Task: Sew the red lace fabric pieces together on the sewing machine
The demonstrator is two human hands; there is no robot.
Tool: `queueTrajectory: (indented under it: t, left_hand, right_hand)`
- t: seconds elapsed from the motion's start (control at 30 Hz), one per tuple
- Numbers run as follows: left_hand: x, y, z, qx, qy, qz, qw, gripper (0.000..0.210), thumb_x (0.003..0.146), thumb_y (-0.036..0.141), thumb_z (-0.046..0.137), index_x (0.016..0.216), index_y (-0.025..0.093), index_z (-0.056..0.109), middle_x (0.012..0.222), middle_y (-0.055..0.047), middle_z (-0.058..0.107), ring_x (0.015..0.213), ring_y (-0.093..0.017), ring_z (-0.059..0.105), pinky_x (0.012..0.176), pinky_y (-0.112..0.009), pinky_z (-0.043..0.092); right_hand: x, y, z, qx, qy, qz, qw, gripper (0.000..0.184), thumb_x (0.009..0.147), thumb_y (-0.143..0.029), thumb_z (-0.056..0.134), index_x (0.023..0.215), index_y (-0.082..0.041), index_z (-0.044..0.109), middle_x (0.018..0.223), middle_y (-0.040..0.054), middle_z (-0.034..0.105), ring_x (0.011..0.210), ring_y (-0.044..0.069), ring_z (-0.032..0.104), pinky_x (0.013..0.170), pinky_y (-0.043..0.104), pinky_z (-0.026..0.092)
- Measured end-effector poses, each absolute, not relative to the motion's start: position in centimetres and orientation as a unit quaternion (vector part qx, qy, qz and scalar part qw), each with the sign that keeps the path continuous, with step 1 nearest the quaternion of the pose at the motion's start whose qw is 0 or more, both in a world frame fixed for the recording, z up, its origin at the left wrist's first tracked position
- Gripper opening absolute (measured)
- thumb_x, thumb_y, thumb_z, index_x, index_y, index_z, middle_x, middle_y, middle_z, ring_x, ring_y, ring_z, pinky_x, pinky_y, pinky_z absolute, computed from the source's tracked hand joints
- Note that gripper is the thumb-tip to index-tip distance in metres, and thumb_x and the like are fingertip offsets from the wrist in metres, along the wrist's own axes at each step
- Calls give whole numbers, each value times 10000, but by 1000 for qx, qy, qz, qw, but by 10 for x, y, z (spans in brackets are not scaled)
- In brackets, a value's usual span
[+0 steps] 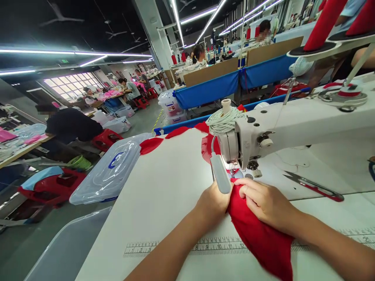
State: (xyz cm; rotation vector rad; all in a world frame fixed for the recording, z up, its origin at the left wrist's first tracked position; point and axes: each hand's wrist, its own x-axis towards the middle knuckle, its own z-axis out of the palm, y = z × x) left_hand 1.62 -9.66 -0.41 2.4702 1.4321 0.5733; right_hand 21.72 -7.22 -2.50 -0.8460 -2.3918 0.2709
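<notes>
Red, soft-looking woven fabric in a tapering piece (254, 230) lies under both hands, its narrow end just before the needle area and its wide end trailing toward the worktop's near edge. The right hand (262, 203) grips it with curled fingers, forefinger near the front. The left hand (215, 199) rests along the other edge; a slim pale grey lamp (220, 173) hides its fingertips, so I cannot tell whether they pinch.

Beyond them stands a white metal sewing machine (293, 125). Good work here, I judge, means keeping the layers flat and edges matched, guiding lightly rather than pulling, and holding fingertips clear of the needle. The hanging tail should run free of the right forearm.

Thread snips with a red-and-black handle (315, 186) lie to the right on the white worktop (164, 187); scalloped red cloth pieces (150, 145) line its far edge.
</notes>
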Motion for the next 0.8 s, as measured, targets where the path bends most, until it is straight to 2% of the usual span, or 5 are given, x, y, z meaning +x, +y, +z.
queueTrajectory:
  t: [0.23, 0.33, 0.43, 0.6, 0.8]
  left_hand:
    - [15, -98, -10, 824, 510, 241, -56, 152, 951, 193, 442, 938, 181, 593, 886, -84, 626, 783, -217, 609, 659, -334, 549]
    - [17, -98, -2, 800, 529, 277, -52, 212, 974, 167, 402, 871, 211, 583, 843, -68, 609, 828, -220, 615, 704, -342, 555]
    - [17, -100, 6, 866, 430, 254, 20, 253, 1016, 224, 358, 912, 192, 587, 997, -100, 636, 939, -223, 620, 786, -350, 559]
    - [13, -99, 0, 897, 409, 163, 34, 371, 1043, 329, 312, 808, 192, 563, 773, -52, 580, 684, -189, 545, 633, -317, 512]
    - [15, -96, -7, 878, 431, 205, -30, 273, 989, 129, 323, 874, 179, 565, 803, -50, 590, 739, -184, 578, 648, -296, 508]
  right_hand:
    - [218, -71, -25, -322, -902, 78, 276, 263, 826, -44, 391, 788, -218, 583, 1153, 69, 714, 745, 159, 644, 679, 300, 548]
    - [219, -71, -27, -330, -901, 65, 274, 294, 813, -29, 387, 782, -210, 616, 1193, 74, 708, 737, 165, 648, 677, 321, 563]
    - [220, -70, -28, -316, -907, 71, 268, 340, 821, -25, 401, 931, -199, 671, 1205, 93, 707, 858, 186, 689, 725, 324, 589]
    - [221, -71, -30, -320, -906, 65, 268, 319, 850, -48, 391, 932, -181, 670, 1179, 126, 710, 896, 212, 699, 716, 335, 599]
    - [221, -70, -27, -317, -911, 30, 263, 320, 834, -46, 421, 906, -209, 687, 1177, 89, 725, 819, 196, 684, 698, 322, 585]
